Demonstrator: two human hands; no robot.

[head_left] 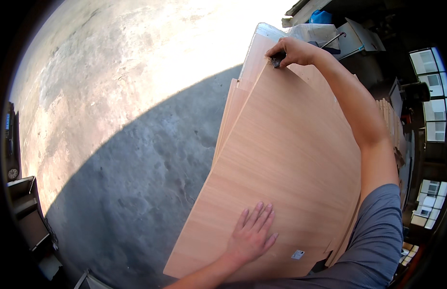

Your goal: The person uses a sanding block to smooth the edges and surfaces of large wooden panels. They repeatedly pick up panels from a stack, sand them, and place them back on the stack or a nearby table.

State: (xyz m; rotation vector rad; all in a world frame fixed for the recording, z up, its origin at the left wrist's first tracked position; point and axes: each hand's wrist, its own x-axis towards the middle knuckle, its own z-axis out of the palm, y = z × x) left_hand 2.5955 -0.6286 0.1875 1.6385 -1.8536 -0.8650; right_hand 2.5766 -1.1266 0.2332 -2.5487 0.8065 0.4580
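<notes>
A large light-brown wooden board (281,159) lies before me with its long left side over the concrete floor. My left hand (251,235) rests flat on its near part, fingers stretched out. Up at the board's far left corner, my right hand (293,52) grips a small black hand tool (277,59). The fingers cover much of that tool, so I cannot tell its exact kind. It touches or sits just over the corner. A small white label (298,254) is stuck on the board to the right of my left hand.
More boards (227,120) show beneath the left edge, and a plastic-wrapped stack (268,32) lies beyond the far corner. Stacked wood (390,118) stands at the right. A blue item (321,17) is at the back. Sunlit and shaded concrete floor (136,159) spreads left.
</notes>
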